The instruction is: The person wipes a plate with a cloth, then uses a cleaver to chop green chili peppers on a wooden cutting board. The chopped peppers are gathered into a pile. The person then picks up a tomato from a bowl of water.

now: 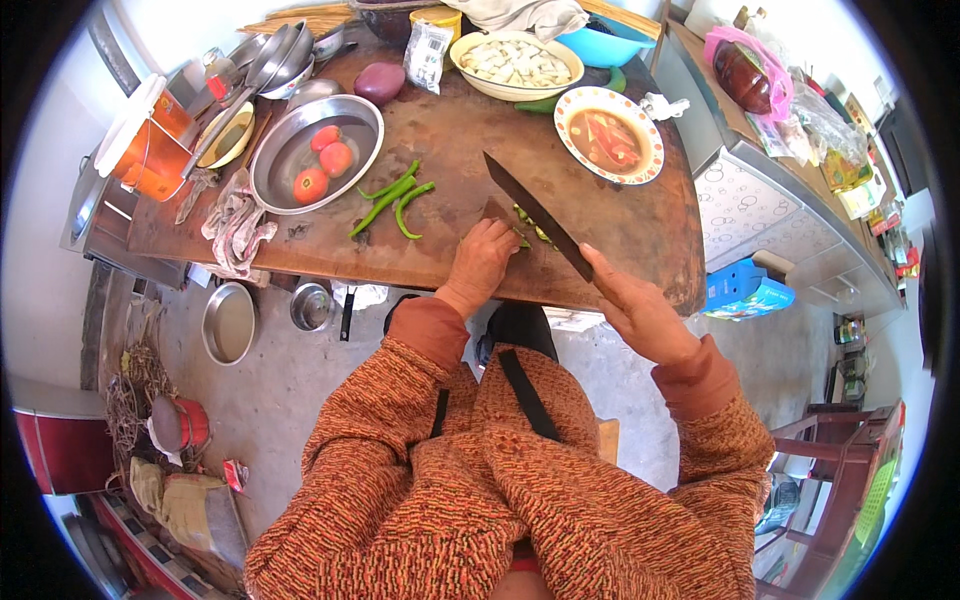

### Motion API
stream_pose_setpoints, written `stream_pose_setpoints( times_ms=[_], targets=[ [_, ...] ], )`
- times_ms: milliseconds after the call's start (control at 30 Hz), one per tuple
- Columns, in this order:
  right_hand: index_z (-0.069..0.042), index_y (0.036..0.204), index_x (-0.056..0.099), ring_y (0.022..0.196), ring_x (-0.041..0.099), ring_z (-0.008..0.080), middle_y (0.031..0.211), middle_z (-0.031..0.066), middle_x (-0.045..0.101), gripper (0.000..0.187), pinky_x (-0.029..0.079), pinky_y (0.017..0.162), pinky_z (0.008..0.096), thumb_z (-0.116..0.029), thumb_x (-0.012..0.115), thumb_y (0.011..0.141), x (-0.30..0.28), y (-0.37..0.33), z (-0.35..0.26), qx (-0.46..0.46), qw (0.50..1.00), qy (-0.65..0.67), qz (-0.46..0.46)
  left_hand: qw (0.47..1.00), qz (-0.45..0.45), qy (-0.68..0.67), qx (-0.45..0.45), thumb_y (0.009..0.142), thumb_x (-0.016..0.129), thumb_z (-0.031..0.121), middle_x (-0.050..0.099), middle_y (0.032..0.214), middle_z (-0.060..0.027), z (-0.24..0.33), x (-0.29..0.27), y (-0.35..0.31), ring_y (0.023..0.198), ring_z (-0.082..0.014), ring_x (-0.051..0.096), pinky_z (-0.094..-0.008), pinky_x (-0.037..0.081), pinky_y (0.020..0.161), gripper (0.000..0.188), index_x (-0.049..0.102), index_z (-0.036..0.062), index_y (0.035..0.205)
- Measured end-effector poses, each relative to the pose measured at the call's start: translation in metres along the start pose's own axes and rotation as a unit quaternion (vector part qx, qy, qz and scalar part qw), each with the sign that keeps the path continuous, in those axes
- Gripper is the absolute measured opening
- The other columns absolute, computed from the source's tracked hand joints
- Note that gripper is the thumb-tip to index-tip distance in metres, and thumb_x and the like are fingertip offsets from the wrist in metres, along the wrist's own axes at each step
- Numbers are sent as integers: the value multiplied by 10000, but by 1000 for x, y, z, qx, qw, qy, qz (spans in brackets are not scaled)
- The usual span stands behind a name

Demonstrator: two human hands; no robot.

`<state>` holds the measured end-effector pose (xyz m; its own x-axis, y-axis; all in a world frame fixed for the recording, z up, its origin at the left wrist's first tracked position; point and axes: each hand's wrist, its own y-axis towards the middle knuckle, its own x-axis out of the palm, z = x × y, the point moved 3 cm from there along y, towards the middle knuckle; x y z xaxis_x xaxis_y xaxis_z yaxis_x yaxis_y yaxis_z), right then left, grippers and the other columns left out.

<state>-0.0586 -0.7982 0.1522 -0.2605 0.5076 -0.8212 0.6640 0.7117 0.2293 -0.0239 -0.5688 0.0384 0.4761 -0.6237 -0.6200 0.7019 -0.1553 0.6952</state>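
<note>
In my right hand is a kitchen knife, gripped by its handle. Its long dark blade slants up and left over the wooden table. My left hand has its fingers bent down on the tabletop left of the blade, closed around a green chili pepper that shows only in part. Small cut green pieces lie beside the blade. Several whole green chili peppers rest to the left of my hands. Past them, a metal basin holds tomatoes in water.
A bowl of pale cut chunks stands at the back, near a purple eggplant. At the back right is a patterned bowl of reddish liquid. A rag hangs over the left edge, by an orange bucket.
</note>
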Motion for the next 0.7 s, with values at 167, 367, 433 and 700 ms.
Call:
stream_pose_setpoints(
  times_ms=[167, 367, 433, 700],
  targets=[
    [-94, 1535, 277, 953, 605, 451, 1037, 277, 624, 720, 483, 837, 472, 30, 521, 869, -7, -11, -20, 26, 997, 57, -39, 1000, 19, -22, 1, 769, 665, 44, 561, 868, -101, 3, -2, 1, 874, -295, 563, -406, 496, 758, 86, 619, 50, 842],
    [-103, 1554, 218, 893, 600, 454, 949, 279, 608, 756, 474, 814, 492, 21, 528, 876, 23, -21, -15, 48, 996, 57, -56, 1000, 7, -27, -15, 764, 656, 37, 564, 848, -111, 2, -1, -2, 840, -305, 564, -409, 487, 726, 79, 605, 49, 823],
    [-107, 1553, 223, 893, 600, 455, 957, 281, 611, 750, 476, 805, 496, 15, 529, 880, 33, -16, -10, 38, 997, 52, -42, 999, 9, -26, -15, 761, 654, 39, 565, 841, -112, 2, -1, -1, 831, -304, 565, -410, 484, 715, 77, 604, 50, 819],
    [-114, 1533, 282, 959, 599, 469, 1051, 287, 622, 704, 484, 827, 495, 3, 536, 887, 23, 6, 8, 50, 998, 39, -23, 1000, 3, -4, 4, 775, 635, 44, 569, 870, -109, 3, -8, -2, 852, -302, 562, -412, 482, 732, 79, 604, 57, 847]
  ],
)
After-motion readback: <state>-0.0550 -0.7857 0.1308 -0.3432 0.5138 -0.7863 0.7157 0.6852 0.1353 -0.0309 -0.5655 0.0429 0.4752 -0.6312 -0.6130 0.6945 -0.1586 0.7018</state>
